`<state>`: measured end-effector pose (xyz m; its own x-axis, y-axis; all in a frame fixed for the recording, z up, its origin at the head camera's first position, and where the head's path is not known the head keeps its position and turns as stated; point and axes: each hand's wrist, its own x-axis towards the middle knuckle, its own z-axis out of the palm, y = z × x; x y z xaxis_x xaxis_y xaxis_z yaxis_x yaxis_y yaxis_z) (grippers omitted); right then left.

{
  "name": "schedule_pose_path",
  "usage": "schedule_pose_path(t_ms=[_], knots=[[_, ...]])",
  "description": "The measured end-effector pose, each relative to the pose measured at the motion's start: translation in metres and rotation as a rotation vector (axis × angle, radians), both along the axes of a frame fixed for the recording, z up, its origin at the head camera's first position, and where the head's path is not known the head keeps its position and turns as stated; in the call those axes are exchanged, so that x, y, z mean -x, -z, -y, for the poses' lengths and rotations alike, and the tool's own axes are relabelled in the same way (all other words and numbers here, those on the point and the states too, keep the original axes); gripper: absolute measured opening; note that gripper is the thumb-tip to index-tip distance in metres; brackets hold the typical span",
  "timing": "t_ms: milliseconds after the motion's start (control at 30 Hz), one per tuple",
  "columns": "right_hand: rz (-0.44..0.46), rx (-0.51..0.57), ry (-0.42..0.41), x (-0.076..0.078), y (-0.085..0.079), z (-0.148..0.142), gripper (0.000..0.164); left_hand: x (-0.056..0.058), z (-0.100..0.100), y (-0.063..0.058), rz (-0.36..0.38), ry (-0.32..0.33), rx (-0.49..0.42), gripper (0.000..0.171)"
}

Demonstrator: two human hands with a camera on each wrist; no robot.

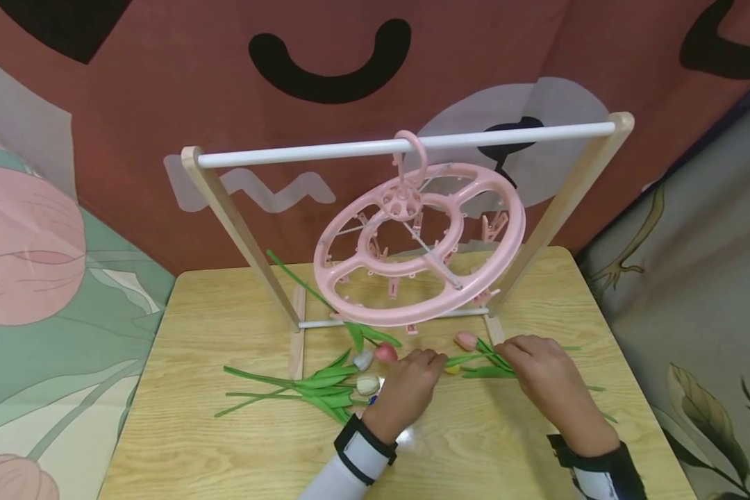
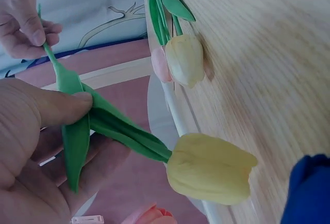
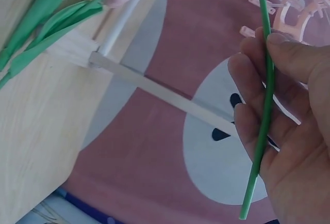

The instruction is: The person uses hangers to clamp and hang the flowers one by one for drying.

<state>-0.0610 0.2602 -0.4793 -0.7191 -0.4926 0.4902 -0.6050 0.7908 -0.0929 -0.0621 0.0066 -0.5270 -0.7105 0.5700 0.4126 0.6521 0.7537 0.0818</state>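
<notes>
"What's the biggest thing there?"

"A brick-red printed cloth [image 1: 506,42], lightly creased, behind a pale table [image 1: 181,333] with wavy wood grain and rounded corners."

"And standing on the wood?"

"A rack [image 1: 240,232] of flat, light timber uprights and smooth white rods. From the top rod hangs a tilted pink hanger [image 1: 402,203], ring within ring, joined by spokes."

"Flowers?"

"A spread of loose tulips [image 1: 328,383] lies at the left, with pointed leaves and thin round stems."

"How are the fingers?"

"Both narrowed on one flower. The left hand [image 1: 407,389] pinches the folded leaves; the right hand [image 1: 545,378] grips the slim stem."

"Which flower?"

"The yellow tulip [image 2: 211,169], a matte, rounded cup, held between the hands over the tabletop."

"Anything tinier?"

"Slim pink clips [image 1: 394,287] dangling under the hanger."
</notes>
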Motion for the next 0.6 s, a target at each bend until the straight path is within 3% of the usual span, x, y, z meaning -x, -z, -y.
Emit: schedule_pose_path(t_ms=[167, 233, 267, 400, 600], knots=[[0.01, 0.01, -0.023, -0.001, -0.005, 0.005, 0.033, 0.002, 0.002, 0.001, -0.053, -0.03, 0.001, 0.023], [0.011, 0.019, -0.029, -0.001, -0.007, 0.006, 0.012, 0.002, 0.003, 0.002, -0.082, -0.049, -0.013, 0.021], [0.007, 0.026, -0.029, -0.001, -0.009, 0.006, 0.01, 0.003, 0.003, 0.003, -0.097, -0.058, -0.025, 0.019], [-0.037, 0.045, -0.014, 0.0, -0.017, 0.004, 0.06, 0.004, 0.007, 0.004, -0.136, -0.096, -0.05, 0.016], [-0.076, 0.06, 0.034, 0.001, -0.032, -0.007, 0.062, 0.002, 0.014, 0.0, -0.12, -0.133, -0.049, 0.016]])
